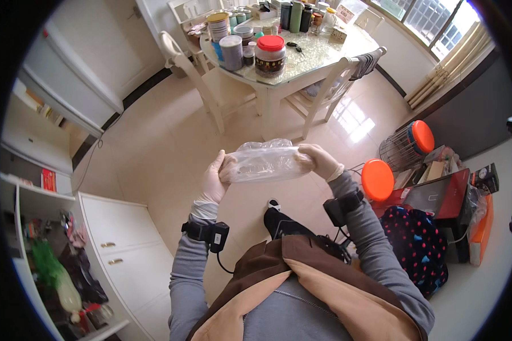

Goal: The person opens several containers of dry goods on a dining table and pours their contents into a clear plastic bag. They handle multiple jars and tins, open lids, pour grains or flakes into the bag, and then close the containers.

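Note:
A clear plastic bag [271,164] is stretched between my two gloved hands, in front of my body and above the tiled floor. My left hand [218,174] grips its left end, with the thumb on the outside and the fingers seen through the film. At the right end, my right hand [320,161] holds the bag in the same way, its fingers partly behind the plastic. The bag's mouth looks spread wide, and loose film bunches up along its far side. Nothing can be made out inside the bag apart from my fingers.
Ahead stands a dining table [301,64] crowded with jars and bottles, among them a red-lidded jar [271,55]. White chairs [222,89] surround it. Orange round stools [377,180] and a red-and-black appliance [435,194] are on my right. An open shelf and white cabinet [123,238] flank my left.

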{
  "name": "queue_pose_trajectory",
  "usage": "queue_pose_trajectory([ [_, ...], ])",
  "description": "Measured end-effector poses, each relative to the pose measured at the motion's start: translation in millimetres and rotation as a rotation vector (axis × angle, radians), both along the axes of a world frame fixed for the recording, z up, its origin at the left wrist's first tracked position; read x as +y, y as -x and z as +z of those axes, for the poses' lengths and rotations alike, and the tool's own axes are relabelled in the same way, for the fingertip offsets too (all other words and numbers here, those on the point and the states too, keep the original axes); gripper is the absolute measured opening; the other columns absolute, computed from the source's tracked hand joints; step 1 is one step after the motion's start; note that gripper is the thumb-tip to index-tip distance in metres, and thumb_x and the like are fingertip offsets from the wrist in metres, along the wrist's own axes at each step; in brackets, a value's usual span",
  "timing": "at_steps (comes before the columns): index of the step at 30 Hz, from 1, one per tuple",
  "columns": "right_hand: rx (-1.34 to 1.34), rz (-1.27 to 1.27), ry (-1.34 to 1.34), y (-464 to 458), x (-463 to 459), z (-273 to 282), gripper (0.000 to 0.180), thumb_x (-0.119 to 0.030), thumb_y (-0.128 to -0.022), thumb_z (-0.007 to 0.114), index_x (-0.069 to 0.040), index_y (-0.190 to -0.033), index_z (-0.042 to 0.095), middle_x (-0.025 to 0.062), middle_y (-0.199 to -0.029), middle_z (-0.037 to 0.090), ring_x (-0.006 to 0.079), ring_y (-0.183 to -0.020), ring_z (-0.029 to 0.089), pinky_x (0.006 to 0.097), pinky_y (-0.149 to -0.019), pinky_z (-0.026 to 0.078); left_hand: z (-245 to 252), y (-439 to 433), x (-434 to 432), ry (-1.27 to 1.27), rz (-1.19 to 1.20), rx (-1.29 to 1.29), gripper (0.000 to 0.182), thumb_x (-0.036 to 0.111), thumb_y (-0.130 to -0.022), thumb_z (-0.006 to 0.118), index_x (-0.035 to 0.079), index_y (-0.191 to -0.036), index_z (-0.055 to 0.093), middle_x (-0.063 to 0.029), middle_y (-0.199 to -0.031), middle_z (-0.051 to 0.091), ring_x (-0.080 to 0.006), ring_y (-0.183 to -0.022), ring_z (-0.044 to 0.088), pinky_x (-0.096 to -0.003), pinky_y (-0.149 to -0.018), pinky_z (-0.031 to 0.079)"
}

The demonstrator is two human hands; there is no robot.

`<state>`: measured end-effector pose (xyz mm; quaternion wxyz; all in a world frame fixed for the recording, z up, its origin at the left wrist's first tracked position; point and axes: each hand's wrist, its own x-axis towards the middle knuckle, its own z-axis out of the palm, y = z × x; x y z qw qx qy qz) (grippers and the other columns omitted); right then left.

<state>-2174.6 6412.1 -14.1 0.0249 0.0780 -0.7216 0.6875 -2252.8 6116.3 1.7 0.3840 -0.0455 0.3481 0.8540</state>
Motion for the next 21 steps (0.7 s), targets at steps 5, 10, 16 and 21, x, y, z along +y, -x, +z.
queue_pose_trajectory([
  [5,-0.491,-0.073,0.538,68,64,15,0.01,-0.01,-0.09,0.056,-0.005,-0.098,0.057,-0.004,-0.077,0.052,0.0032,-0.062,0.048,0.0171,-0.054,0.038,30,76,72,0.064,-0.038,-0.025,0.036,0.032,-0.098,0.049,0.002,-0.109,0.063,-0.0017,-0.088,0.062,-0.011,-0.081,0.06,-0.0254,-0.068,0.051],
  [10,-0.494,-0.245,0.661,139,114,16,0.012,-0.011,-0.089,0.058,-0.005,-0.099,0.058,-0.0046,-0.076,0.054,0.0021,-0.055,0.046,0.016,-0.047,0.032,7,158,129,0.152,-0.217,0.175,0.046,0.016,-0.084,0.069,-0.001,-0.123,0.051,-0.0082,-0.11,0.06,-0.015,-0.098,0.058,-0.0287,-0.085,0.048],
  [16,-0.468,-0.626,-0.082,212,156,27,0.052,-0.023,-0.087,0.064,0.0,-0.131,0.046,0.0096,-0.11,0.059,0.0181,-0.097,0.058,0.0321,-0.081,0.048,-33,247,215,0.276,-0.455,0.351,0.023,0.012,-0.091,0.06,0.005,-0.113,0.058,-0.0004,-0.087,0.058,-0.0067,-0.073,0.054,-0.021,-0.057,0.045],
  [21,0.353,-0.818,-1.371,238,163,79,0.045,-0.014,-0.078,0.065,-0.006,-0.12,0.053,0.0118,-0.109,0.058,0.0283,-0.096,0.057,0.0411,-0.083,0.045,-23,296,297,0.191,-0.489,0.393,0.026,0.022,-0.099,0.047,0.007,-0.098,0.068,0.0058,-0.067,0.049,-0.0018,-0.053,0.042,-0.017,-0.047,0.036],
])
